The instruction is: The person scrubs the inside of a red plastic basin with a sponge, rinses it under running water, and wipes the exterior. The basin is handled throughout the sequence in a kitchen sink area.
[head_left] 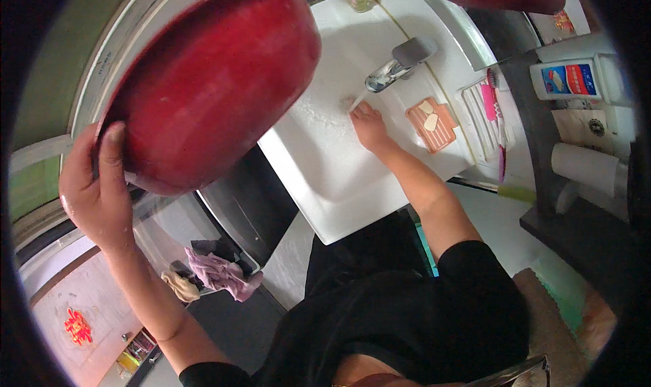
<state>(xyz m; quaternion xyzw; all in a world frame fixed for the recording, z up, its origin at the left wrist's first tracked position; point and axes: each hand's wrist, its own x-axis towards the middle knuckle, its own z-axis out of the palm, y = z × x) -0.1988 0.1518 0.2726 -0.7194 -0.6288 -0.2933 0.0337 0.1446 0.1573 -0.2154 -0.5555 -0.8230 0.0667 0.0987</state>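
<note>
My left hand [101,183] grips the rim of a large red basin [218,82], thumb on its outer face. The basin is raised and tilted beside the white sink [325,224], and hides part of it. Drops of water sit on my left hand and wrist. Inside the sink, my right hand [368,125] is under the chrome faucet [384,77]. A thin stream of water [357,102] runs from the spout onto or just beside its fingertips. Nothing shows in that hand, though its palm is hidden.
An orange soap dish [432,125] with two pale soap pieces lies right of the faucet. Farther right are a ridged white tray [478,122], a pink-handled brush [501,133] and a shelf with a labelled white bottle [569,79]. Cloths [218,272] hang at lower left.
</note>
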